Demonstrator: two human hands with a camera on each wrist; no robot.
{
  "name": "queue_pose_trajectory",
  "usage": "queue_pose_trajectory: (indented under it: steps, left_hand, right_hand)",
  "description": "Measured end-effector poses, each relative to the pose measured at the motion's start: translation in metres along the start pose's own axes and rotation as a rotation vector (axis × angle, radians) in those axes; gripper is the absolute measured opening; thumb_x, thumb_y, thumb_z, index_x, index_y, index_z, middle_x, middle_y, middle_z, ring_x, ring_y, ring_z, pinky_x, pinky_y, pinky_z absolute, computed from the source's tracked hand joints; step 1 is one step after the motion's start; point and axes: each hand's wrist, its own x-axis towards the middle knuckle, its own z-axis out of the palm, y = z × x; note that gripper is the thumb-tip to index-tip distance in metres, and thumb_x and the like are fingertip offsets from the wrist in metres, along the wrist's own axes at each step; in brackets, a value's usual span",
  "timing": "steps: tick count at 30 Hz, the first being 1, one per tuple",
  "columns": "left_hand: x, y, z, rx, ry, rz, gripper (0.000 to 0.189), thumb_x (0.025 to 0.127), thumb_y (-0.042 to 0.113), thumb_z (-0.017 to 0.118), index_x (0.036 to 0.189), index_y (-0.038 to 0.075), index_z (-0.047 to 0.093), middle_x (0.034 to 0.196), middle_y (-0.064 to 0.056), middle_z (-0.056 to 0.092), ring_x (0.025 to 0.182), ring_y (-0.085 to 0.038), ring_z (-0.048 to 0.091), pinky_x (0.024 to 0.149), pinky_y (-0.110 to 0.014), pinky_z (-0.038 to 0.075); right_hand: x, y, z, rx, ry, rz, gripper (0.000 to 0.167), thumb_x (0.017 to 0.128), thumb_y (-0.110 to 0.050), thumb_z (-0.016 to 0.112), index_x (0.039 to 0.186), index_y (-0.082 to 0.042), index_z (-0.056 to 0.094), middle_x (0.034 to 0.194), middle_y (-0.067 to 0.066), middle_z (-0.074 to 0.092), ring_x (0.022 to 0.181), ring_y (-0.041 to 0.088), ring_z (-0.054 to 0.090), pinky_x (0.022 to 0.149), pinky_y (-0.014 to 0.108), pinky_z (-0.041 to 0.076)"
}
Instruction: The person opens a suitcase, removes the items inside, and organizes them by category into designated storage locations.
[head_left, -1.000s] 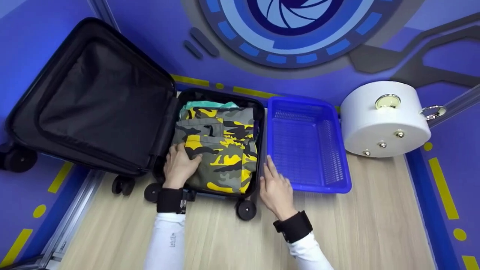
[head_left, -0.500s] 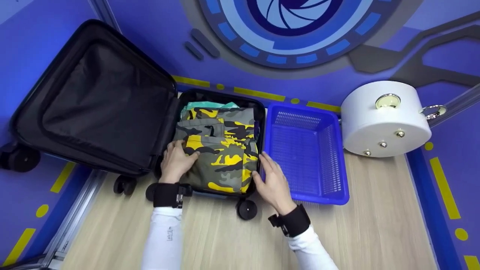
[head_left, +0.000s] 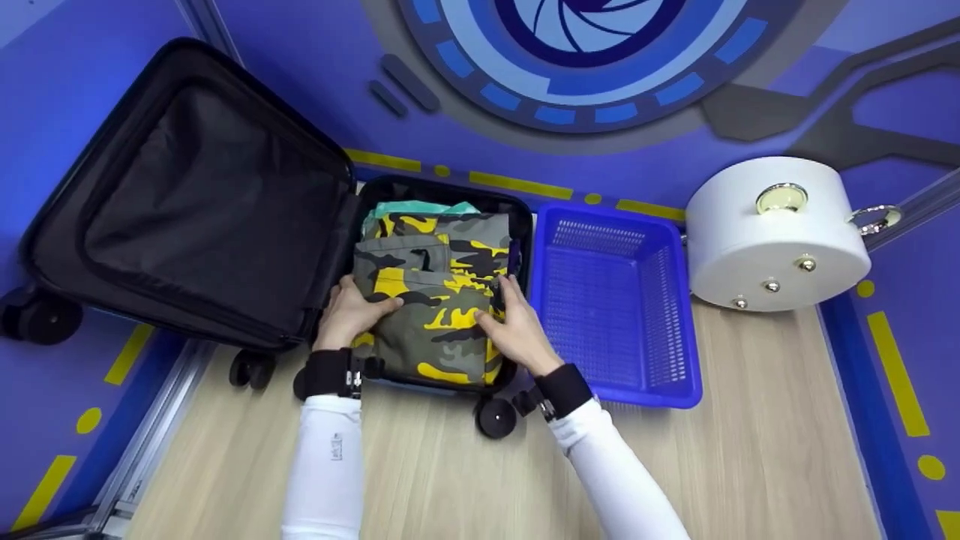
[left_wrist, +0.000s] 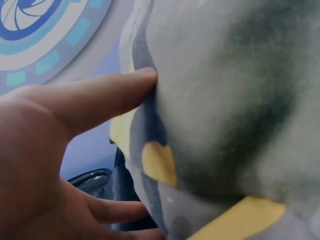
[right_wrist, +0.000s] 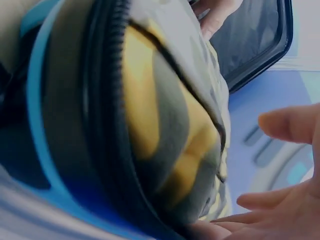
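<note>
A folded grey, black and yellow camouflage garment (head_left: 442, 341) lies on top of other clothes in the open black suitcase (head_left: 517, 196). At its left side is my left hand (head_left: 347, 315); in the left wrist view the straight thumb (left_wrist: 115, 92) touches the cloth and the other fingers reach along its edge. Over the garment's right edge my right hand (head_left: 521, 330) is spread. The right wrist view shows that thumb (right_wrist: 287, 122) off the cloth, with lower fingertips close by the garment's side, partly hidden. Teal fabric (head_left: 420, 207) shows at the back of the pile.
The suitcase lid (head_left: 202, 202) leans open at the left. A blue plastic basket (head_left: 694, 367) stands right of the suitcase. Beyond it is a white round case (head_left: 772, 255) with metal studs and a ring handle. Blue walls enclose the wooden surface (head_left: 450, 480).
My right hand has moved left from the basket's edge onto the garment's right side. The left hand has shifted slightly left and up. The basket slid slightly toward me, then stayed.
</note>
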Motion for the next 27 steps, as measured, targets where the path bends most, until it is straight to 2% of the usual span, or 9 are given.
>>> queue_pose_trajectory:
  steps: [3,6,10,14,18,22,27]
  left_hand:
    - [0.003,-0.002,0.000,0.013,-0.019,-0.022,0.113,0.092,0.058,0.071,0.163,-0.005,0.009,0.164,-0.033,0.024,0.150,-0.048,0.029,0.119,-0.059,0.029]
    - [0.004,-0.002,0.001,0.038,-0.030,-0.036,0.114,0.092,0.060,0.070,0.163,-0.005,0.009,0.163,-0.033,0.027,0.148,-0.049,0.032,0.117,-0.060,0.031]
    - [0.003,0.000,0.000,0.063,0.022,-0.027,0.112,0.092,0.058,0.072,0.161,-0.007,0.014,0.158,-0.034,0.036,0.142,-0.049,0.040,0.114,-0.060,0.036]
    - [0.002,0.001,0.001,0.051,0.076,-0.010,0.111,0.090,0.054,0.076,0.160,-0.008,0.017,0.155,-0.035,0.039,0.140,-0.049,0.043,0.114,-0.058,0.037]
    - [0.000,0.002,0.003,0.021,0.102,-0.009,0.113,0.087,0.051,0.081,0.160,-0.008,0.017,0.156,-0.034,0.037,0.142,-0.048,0.040,0.117,-0.056,0.035]
    - [-0.002,0.003,0.003,-0.007,0.117,0.018,0.114,0.084,0.049,0.084,0.160,-0.008,0.021,0.157,-0.033,0.037,0.142,-0.048,0.041,0.116,-0.055,0.036]
    - [-0.006,0.005,0.002,-0.016,0.142,0.085,0.109,0.087,0.043,0.083,0.162,-0.006,0.021,0.161,-0.031,0.034,0.144,-0.048,0.039,0.116,-0.058,0.035]
  right_hand:
    - [0.003,0.001,0.005,-0.045,-0.070,0.030,0.088,0.097,-0.035,0.068,0.164,-0.001,0.023,0.169,0.029,0.015,0.152,0.044,0.029,0.122,0.053,0.029]
    - [0.003,0.002,0.008,-0.063,-0.107,0.050,0.093,0.095,-0.035,0.072,0.165,-0.003,0.019,0.168,0.031,0.014,0.151,0.046,0.030,0.120,0.053,0.032]
    - [0.004,0.004,0.010,-0.011,-0.059,0.033,0.096,0.091,-0.030,0.079,0.164,-0.005,0.023,0.164,0.031,0.028,0.146,0.045,0.040,0.116,0.053,0.038]
    - [0.005,0.009,0.014,0.104,0.051,-0.044,0.094,0.084,-0.019,0.086,0.160,-0.003,0.033,0.156,0.026,0.045,0.136,0.039,0.052,0.111,0.048,0.045]
    - [0.004,0.013,0.016,0.192,0.125,-0.145,0.089,0.079,-0.008,0.086,0.156,-0.004,0.041,0.154,0.022,0.048,0.135,0.036,0.052,0.111,0.047,0.044]
    - [0.001,0.013,0.016,0.251,0.119,-0.220,0.088,0.081,-0.003,0.084,0.157,-0.009,0.040,0.158,0.019,0.043,0.141,0.034,0.047,0.115,0.049,0.040]
    - [-0.002,0.010,0.014,0.251,0.091,-0.266,0.088,0.085,-0.002,0.081,0.160,-0.010,0.036,0.163,0.015,0.038,0.148,0.032,0.039,0.120,0.049,0.033]
